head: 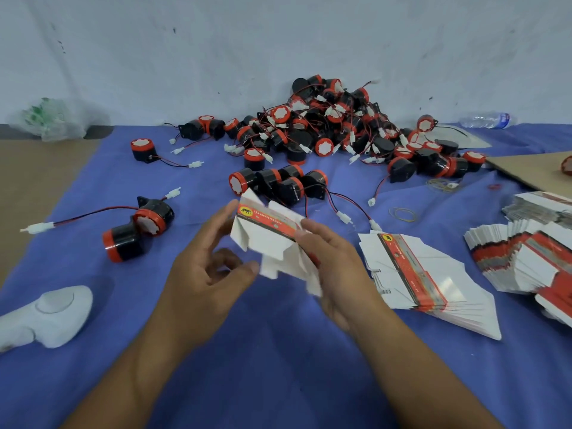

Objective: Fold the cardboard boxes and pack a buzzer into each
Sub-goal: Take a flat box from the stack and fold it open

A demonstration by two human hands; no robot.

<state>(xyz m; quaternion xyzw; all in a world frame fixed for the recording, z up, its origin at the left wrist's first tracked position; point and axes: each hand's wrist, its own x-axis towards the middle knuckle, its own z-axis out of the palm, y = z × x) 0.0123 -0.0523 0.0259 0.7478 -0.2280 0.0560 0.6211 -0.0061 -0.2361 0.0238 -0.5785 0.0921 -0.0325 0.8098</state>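
A flat white cardboard box blank [272,239] with a red printed band is held above the blue cloth at the centre. My right hand [328,261] grips its right side, thumb on the red band. My left hand [210,267] touches the blank's left edge with relaxed fingers, thumb under its lower flap. A big pile of black and red buzzers [337,125] with red-black wires lies at the back. A short row of buzzers [278,181] lies just beyond the blank, and two more buzzers [139,230] lie at the left.
A stack of flat box blanks [427,280] lies right of my right hand, with more stacks [526,258] at the far right. A white plastic device [49,314] sits at the lower left. Rubber bands [402,213], a water bottle [489,119] and a plastic bag [52,119] lie around the cloth's edges.
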